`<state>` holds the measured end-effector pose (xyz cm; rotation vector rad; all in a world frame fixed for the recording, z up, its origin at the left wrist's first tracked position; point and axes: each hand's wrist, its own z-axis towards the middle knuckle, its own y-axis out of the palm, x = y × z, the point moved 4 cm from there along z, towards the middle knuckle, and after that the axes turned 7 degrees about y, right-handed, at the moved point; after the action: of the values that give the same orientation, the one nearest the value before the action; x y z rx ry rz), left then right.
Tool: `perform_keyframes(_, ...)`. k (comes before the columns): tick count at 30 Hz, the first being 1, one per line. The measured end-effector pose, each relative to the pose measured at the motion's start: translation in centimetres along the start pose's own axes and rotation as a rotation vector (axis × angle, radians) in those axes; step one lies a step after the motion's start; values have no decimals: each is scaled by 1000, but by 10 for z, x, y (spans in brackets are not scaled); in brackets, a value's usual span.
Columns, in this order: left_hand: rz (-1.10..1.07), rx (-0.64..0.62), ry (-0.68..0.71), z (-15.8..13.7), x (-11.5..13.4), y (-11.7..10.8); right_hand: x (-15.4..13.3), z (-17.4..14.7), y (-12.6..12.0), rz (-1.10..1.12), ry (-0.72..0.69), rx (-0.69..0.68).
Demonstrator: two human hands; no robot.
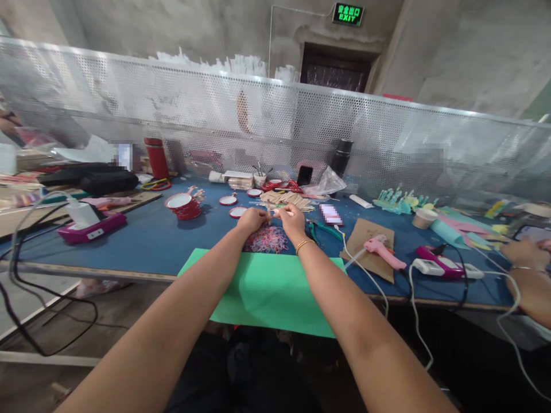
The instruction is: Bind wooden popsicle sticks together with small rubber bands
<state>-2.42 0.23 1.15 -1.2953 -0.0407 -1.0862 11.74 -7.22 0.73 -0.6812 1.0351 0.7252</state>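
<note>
My left hand [253,219] and my right hand [293,221] are close together above the table, fingers pinched. A short, pale wooden stick [279,212] shows at the right fingertips. Something small and brownish stands at the left fingertips, too small to make out. Right below both hands lies a heap of small multicoloured rubber bands [267,241]. Behind them is a pile of flat wooden sticks [290,200]. A green sheet [271,292] hangs over the table's front edge under my forearms.
Left stand a red-and-white tin [184,206] and a purple power strip [92,227]. Round red-rimmed lids [228,201] lie nearby. Right are green-handled pliers [325,230], a pink glue gun [383,250] on cardboard [359,238], and trailing cables. Another person's hand [525,252] is at far right.
</note>
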Motion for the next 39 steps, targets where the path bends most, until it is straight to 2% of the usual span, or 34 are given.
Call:
perform_keyframes(6,17,32,4,0,0,-1,-5,-3,2,9,-76,-42)
perform_keyframes(12,-6,16,-29,2,-6,2,-6,-4,0,46,4,-28)
perform_keyframes(16,-2,27,-12,2,-5,2,-8,-4,1,32,-30,-47)
perform_keyframes(22,-2,38,-21,0,-3,-1,-4,-2,0,68,6,-15)
perform_keyframes(27,13,21,-1,2,-7,2,-6,-2,2,51,-57,-49)
perform_keyframes(32,6,8,-3,4,-11,4,-3,-2,1,90,2,-25)
perform_keyframes(36,17,17,-1,5,-13,4,-6,-3,2,50,-49,-49)
perform_keyframes(39,-4,25,1,6,-14,4,-6,-3,1,37,-13,-42)
